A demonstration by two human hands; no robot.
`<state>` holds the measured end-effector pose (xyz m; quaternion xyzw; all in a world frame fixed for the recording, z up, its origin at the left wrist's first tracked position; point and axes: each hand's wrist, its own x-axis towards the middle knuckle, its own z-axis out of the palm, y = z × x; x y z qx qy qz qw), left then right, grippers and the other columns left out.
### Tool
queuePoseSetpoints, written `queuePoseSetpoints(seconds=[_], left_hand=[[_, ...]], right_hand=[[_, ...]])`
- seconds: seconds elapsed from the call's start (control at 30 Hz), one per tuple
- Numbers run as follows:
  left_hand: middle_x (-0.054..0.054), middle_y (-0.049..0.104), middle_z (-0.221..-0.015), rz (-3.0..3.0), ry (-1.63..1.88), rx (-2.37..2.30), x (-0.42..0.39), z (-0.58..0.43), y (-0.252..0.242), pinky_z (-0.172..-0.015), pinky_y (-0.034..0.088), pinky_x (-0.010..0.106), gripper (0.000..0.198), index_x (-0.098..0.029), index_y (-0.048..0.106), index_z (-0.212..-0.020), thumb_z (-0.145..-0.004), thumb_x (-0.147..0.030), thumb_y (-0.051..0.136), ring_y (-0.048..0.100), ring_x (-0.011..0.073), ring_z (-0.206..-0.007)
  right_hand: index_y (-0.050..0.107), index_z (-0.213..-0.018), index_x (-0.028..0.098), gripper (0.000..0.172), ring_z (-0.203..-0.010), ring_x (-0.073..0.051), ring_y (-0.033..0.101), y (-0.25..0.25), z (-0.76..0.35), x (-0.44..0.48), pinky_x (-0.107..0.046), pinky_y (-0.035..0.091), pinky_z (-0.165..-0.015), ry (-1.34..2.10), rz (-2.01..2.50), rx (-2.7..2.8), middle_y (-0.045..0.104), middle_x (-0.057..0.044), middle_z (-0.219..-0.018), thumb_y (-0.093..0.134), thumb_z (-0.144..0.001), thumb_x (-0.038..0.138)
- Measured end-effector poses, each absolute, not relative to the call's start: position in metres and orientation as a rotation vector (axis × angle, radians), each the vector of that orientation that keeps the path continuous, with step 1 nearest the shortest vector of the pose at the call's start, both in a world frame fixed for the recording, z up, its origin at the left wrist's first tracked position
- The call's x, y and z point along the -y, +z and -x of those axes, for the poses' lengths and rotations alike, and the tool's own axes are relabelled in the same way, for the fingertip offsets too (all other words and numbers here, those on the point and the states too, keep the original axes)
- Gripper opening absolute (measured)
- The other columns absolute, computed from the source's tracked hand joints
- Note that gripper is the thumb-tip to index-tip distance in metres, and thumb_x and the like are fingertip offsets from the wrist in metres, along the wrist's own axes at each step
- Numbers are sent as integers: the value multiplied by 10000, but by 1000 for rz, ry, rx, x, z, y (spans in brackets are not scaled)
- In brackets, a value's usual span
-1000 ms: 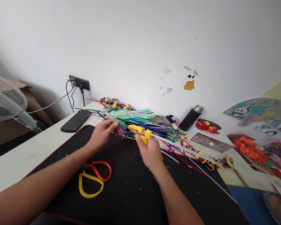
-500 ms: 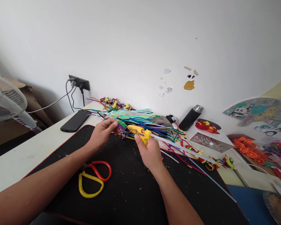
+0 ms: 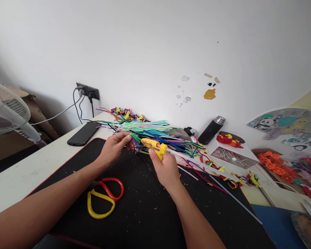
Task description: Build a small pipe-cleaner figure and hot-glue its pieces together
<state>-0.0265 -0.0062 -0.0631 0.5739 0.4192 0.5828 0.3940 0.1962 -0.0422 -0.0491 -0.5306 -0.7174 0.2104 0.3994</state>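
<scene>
Between the fingertips of my left hand [image 3: 116,146] is a small green and purple pipe cleaner piece [image 3: 135,138]; its far side is hidden by my fingers. My right hand [image 3: 167,171] is wrapped round the handle of a yellow glue gun [image 3: 153,145], whose nozzle points left, close to the piece. I cannot tell whether they touch. A long whitish glue stick [image 3: 204,163] sticks out of the gun's back end. Below my left forearm, scissors [image 3: 101,205] with one red and one yellow handle lie on the black mat [image 3: 137,221], their blades mostly covered by the arm.
A heap of coloured pipe cleaners [image 3: 155,127] lies behind my hands against the wall. Left of it are a black phone [image 3: 83,134] and a wall socket [image 3: 87,91] with cables. A black flask [image 3: 211,130] and small pipe cleaner figures stand at right. A white fan [image 3: 9,105] is far left.
</scene>
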Motion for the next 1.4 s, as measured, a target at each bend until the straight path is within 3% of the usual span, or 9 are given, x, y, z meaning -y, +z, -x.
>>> queuePoseSetpoints(seconds=[1.4], left_hand=[[48,725,-672,-1407,1525,-1047,4,27,-65,-603,520,290,444,-176,743,-779,-836,-615,781,638,175,-607]], right_hand=[[582,-672,198,517,-540,-158,442,-49,-196,42,-278,326,-551,554,1377,1802,476,10,-563,505,-978,607]])
